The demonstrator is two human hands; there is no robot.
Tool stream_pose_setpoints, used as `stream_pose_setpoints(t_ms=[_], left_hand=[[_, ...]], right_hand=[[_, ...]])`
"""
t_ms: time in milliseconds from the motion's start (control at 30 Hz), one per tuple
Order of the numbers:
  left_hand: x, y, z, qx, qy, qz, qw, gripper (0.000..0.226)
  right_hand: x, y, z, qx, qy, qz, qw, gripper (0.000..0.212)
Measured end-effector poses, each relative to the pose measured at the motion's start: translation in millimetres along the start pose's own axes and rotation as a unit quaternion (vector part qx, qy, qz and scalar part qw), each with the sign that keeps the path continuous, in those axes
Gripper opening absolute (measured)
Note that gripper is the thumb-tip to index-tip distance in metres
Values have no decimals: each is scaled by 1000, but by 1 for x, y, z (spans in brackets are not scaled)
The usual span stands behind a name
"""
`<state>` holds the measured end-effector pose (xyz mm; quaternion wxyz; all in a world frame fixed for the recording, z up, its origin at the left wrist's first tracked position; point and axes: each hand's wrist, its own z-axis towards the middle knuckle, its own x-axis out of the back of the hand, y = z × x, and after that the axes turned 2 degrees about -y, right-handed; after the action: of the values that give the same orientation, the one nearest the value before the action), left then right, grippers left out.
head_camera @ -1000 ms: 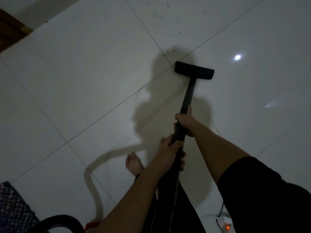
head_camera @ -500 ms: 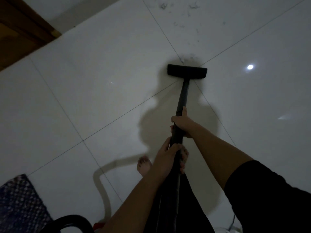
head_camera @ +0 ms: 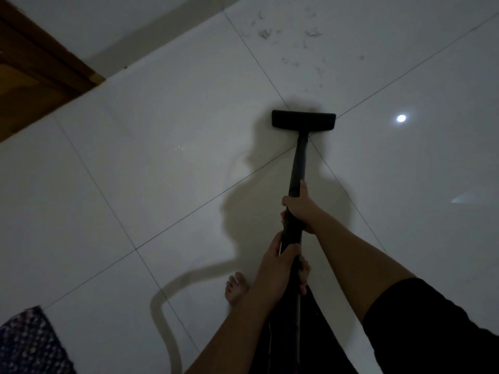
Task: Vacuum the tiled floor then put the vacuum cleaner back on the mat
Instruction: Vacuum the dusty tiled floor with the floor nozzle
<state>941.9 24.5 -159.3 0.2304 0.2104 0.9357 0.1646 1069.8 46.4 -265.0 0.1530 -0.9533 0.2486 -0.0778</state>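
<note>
Head view: the wand is gripped by both hands, the right hand closed round it farther down toward the nozzle, the left hand wrapped round it nearer the body. The nozzle is seen flat on the floor, where grout lines cross, well apart from the mat, of which a corner shows at the lower left. Hairs and specks are scattered on the tile just beyond the nozzle, so the vacuuming is judged to be under way and unfinished; the return to the mat is not yet made. For the stroke to be done well, the nozzle should be kept flat to the tile and pushed slowly forward through the litter, so that it is drawn in rather than shoved ahead. The push is best guided by the right hand while the wand's angle is set by the left. Overlapping passes should then be made across that tile, up to the wall. The vacuum's body is not seen.
</note>
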Motion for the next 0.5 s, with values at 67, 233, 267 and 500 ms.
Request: stream_pose_setpoints(t_ms=[67, 233, 267, 500], left_hand=[[-4, 3, 7, 4, 2, -1, 1000, 36], [-31, 12, 25, 20, 4, -28, 999, 38], [-39, 13, 28, 24, 5, -34, 999, 37], [-90, 23, 48, 23, -5, -71, 997, 35]], right_hand=[[7, -6, 5, 4, 1, 1, 1000, 87], [35, -23, 13, 4, -4, -19, 1000, 86], [43, -26, 12, 2, -4, -26, 1000, 85], [90, -49, 17, 4, -12, -60, 998, 84]])
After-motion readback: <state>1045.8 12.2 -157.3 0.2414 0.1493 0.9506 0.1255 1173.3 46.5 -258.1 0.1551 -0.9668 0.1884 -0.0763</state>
